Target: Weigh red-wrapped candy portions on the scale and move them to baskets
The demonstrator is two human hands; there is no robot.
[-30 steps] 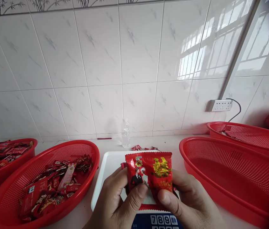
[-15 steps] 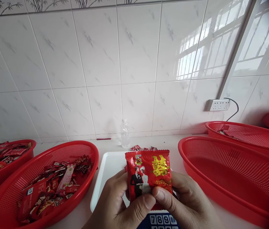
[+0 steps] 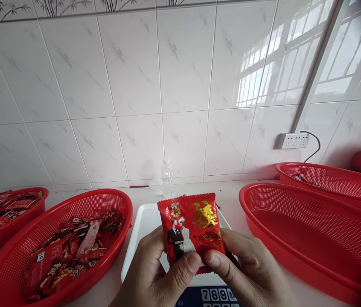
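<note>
Both hands are on it: the left hand (image 3: 155, 268) grips the red packet (image 3: 193, 230) by its left side, the right hand (image 3: 251, 270) clasps the other, thumbs pressed low on the front! The packet is held up, slightly tilted, over the white tray (image 3: 138, 226), number keys (image 3: 214, 294) below. Candy-filled red basket (image 3: 118, 198) left, deep red basket (image 3: 273, 194) right, clear bottle (image 3: 167, 179) upright near the worktop's (image 3: 196, 188) back edge.

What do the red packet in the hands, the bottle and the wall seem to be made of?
Red packet: probably thin plastic or foil film, shiny, judging by its bright highlights and crimped edge.
Bottle: likely clear, glossy plastic, being see-through with faint ridges.
Wall: apparently glazed tile, glossy, with joint lines and window reflections.
</note>
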